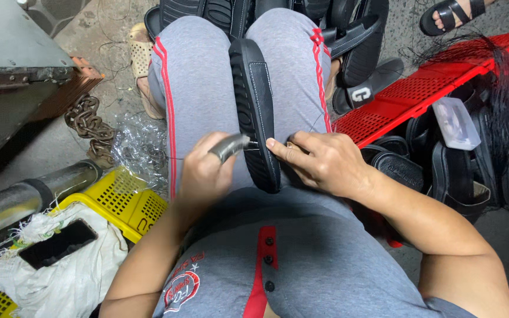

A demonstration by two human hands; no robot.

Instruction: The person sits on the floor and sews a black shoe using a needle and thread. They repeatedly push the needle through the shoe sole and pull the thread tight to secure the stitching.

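A black slide sandal stands on edge between my knees, its ridged sole turned left and a stitched strap turned right. My left hand grips a metal awl-like tool whose tip touches the sandal's edge near the heel end. My right hand rests against the sandal from the right, index finger pointing at the spot where the tool meets it. A thin thread runs leftward from the left hand. I wear grey trousers with red side stripes.
Yellow plastic crates lie at lower left beside a white sack with a black phone on it. A red crate and several black sandals fill the right. Another person's sandalled foot shows at top right. A rusty chain lies left.
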